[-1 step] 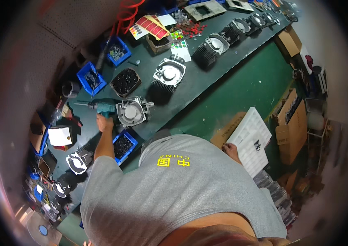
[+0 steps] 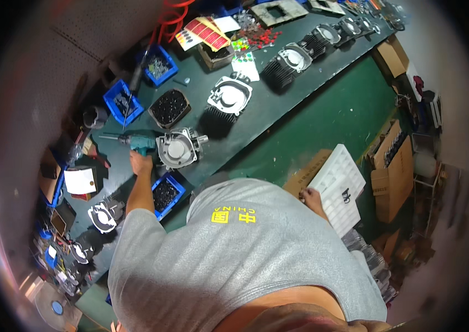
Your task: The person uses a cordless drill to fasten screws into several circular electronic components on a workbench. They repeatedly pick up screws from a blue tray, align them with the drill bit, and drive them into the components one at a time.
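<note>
My left hand (image 2: 141, 162) is wrapped round the handle of a teal cordless drill (image 2: 144, 143), which lies over the bench with its long bit pointing left. Right beside the drill stands a silver metal engine housing (image 2: 178, 149), open side up. A blue bin of small black parts (image 2: 166, 196) sits close to my left forearm. Off to the right, my right hand (image 2: 314, 200) is closed at the near left edge of a white compartment tray (image 2: 337, 188). Something small and dark shows at its fingertips, too small to name. A small black part (image 2: 346, 195) lies on the tray.
More finned housings (image 2: 229, 97) stand along the dark green bench (image 2: 256, 119). Behind the drill are blue bins of screws (image 2: 123, 103) and a box of black parts (image 2: 169, 108). A red coiled hose (image 2: 172, 19) hangs at the back. Cardboard boxes (image 2: 392, 171) stand on the right.
My right hand has moved very slightly up along the tray's edge. The left hand keeps its hold on the drill, and the bench things stay put.
</note>
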`<state>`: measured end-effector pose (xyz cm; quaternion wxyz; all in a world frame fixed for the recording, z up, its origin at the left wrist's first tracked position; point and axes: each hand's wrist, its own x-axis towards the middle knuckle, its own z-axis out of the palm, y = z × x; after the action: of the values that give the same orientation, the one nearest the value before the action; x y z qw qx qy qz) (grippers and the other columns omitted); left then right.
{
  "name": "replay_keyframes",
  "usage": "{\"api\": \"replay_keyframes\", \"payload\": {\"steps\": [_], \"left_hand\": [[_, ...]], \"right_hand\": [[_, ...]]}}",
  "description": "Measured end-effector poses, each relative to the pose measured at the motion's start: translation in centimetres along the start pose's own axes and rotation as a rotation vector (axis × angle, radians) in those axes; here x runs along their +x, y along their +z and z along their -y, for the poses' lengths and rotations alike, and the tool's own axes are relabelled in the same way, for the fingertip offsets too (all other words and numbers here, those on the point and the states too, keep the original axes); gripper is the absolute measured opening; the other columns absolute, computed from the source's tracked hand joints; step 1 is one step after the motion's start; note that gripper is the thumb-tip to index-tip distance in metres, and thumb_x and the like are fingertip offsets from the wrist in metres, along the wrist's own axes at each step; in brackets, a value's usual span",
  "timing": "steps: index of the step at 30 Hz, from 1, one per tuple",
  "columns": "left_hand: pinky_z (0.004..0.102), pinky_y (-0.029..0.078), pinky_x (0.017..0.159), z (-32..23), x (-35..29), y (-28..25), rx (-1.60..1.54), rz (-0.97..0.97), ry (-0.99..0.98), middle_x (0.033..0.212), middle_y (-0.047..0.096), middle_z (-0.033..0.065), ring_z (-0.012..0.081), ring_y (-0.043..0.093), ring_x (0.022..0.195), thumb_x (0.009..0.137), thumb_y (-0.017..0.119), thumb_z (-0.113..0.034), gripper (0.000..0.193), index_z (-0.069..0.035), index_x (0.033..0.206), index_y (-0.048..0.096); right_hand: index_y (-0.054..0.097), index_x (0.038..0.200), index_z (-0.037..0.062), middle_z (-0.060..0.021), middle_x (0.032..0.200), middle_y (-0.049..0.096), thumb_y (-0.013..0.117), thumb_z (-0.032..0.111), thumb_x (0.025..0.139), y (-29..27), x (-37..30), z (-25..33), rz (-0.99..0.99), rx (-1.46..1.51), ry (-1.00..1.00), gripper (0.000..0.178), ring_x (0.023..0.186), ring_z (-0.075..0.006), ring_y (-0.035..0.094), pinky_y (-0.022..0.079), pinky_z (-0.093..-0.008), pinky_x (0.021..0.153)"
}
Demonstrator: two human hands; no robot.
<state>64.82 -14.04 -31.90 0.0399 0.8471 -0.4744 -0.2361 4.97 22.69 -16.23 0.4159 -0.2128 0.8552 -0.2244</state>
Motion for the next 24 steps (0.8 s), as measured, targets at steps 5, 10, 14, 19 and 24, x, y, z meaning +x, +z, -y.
{"api": "replay_keyframes", "payload": {"steps": [5,10,14,19,24], "left_hand": [[0.0521,0.051,0.095,-1.7,-1.3,-4.2,0.049,0.028,0.024,0.119,0.068,0.0247,0.0429,0.064,0.114,0.075,0.071,-0.026,0.065,-0.006,0.132,0.046],[0.0509,0.052,0.094,-1.1,-2.6,-7.5,0.116,0.046,0.048,0.114,0.070,0.0252,0.0440,0.066,0.110,0.073,0.072,-0.028,0.068,-0.006,0.133,0.050],[0.0490,0.052,0.095,-2.2,-6.0,-10.0,0.098,-0.050,0.030,0.115,0.070,0.0251,0.0419,0.066,0.111,0.072,0.074,-0.031,0.066,-0.005,0.131,0.059],[0.0485,0.052,0.090,-2.3,-11.9,-11.9,-0.077,-0.224,-0.083,0.105,0.071,0.0255,0.0437,0.067,0.104,0.070,0.076,-0.031,0.053,0.000,0.112,0.067],[0.0365,0.052,0.085,-5.5,-20.2,-11.6,-0.921,-0.589,0.020,0.102,0.068,0.0092,0.0212,0.063,0.090,0.078,0.071,-0.015,0.036,0.001,0.109,0.066]], "right_hand": [[0.067,0.120,0.0006,-0.0059,0.094,0.069,0.063,0.020,0.096,0.6,4.4,7.3,0.133,0.069,0.009,0.031,0.082,-0.0151,0.066,0.055,-0.0314,0.067],[0.067,0.119,0.0007,-0.0067,0.095,0.070,0.066,0.022,0.094,1.5,9.0,10.5,0.237,-0.048,-0.019,0.032,0.083,-0.0156,0.067,0.054,-0.0320,0.065],[0.066,0.113,0.0024,-0.0045,0.088,0.069,0.068,0.017,0.093,0.5,14.3,8.0,0.369,-0.042,-0.015,0.025,0.075,-0.0139,0.065,0.051,-0.0297,0.059],[0.067,0.106,0.0046,-0.0017,0.078,0.065,0.068,0.011,0.092,-2.1,22.0,6.2,0.535,-0.059,-0.109,0.015,0.064,-0.0115,0.059,0.046,-0.0277,0.051],[0.069,0.097,0.0052,-0.0014,0.071,0.063,0.066,0.012,0.091,-3.7,29.1,9.9,0.526,-0.242,-0.130,0.009,0.059,-0.0120,0.058,0.046,-0.0284,0.048]]}}
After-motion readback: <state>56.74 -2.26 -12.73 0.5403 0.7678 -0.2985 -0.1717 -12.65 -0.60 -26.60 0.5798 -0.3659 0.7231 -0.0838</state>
